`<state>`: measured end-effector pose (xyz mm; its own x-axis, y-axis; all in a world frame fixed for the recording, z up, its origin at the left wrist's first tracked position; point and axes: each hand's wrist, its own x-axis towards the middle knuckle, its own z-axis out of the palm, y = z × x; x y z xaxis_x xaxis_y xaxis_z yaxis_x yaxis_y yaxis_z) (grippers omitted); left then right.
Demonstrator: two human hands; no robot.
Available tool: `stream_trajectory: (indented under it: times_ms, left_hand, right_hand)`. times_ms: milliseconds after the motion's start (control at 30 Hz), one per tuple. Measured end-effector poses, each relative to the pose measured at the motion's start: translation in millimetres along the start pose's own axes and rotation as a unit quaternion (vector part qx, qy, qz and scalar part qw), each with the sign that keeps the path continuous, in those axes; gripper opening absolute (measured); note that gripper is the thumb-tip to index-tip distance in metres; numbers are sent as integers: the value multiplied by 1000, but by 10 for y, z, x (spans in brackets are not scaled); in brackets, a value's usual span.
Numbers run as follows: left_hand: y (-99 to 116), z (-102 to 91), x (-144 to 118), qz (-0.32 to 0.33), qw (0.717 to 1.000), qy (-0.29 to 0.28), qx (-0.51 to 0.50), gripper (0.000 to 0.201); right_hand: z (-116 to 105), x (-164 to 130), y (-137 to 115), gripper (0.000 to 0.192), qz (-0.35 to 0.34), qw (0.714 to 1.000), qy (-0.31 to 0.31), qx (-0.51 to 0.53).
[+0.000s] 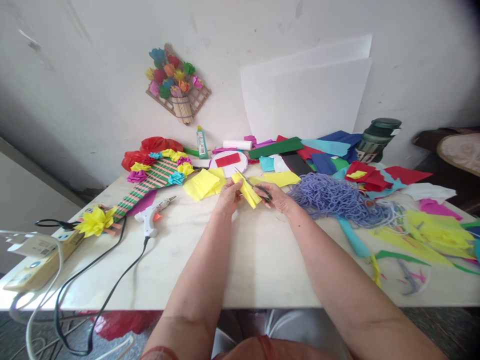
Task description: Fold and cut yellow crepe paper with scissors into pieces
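Scissors [250, 183] in my right hand [276, 197], fingers through the handles, blades parted and laid across a folded yellow tissue-paper strip [249, 193]. My left hand [227, 196] is closed on the strip's near end, pinching it up just above the white table [262, 260], at the middle of the far half. Strip looks layered, soft, bright yellow, tilted down to the right; whether any cut has been made in it I cannot tell from here. Progress, as I judge it: cutting looks barely begun on this piece. More yellow tissue sheets [204, 185] lie uncut just beyond my left hand. Finished work sits further left: a striped green-and-pink panel [148, 187] edged with paper flowers, and one loose yellow flower [95, 221] at its lower end. Glue gun [152, 216] lies idle beside it, cord trailing off the table edge. Purple yarn heap [333, 197] just beside my right wrist.
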<state>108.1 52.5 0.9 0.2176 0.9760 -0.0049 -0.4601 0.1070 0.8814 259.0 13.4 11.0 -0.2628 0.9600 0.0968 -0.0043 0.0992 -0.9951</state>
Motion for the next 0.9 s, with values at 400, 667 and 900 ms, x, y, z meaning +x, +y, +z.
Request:
stream_trajectory:
  times_ms: [400, 667, 900]
  left_hand:
    - [6, -4, 6, -1, 1000, -1, -10, 28]
    - [-15, -3, -11, -12, 1000, -14, -4, 26]
    - [-14, -14, -9, -6, 999, -31, 4, 20]
  right_hand:
    - [-21, 47, 62, 34, 8, 1000, 5, 20]
    - [-3, 20, 18, 30, 20, 1000, 5, 11]
    - [15, 20, -3, 31, 26, 1000, 5, 5]
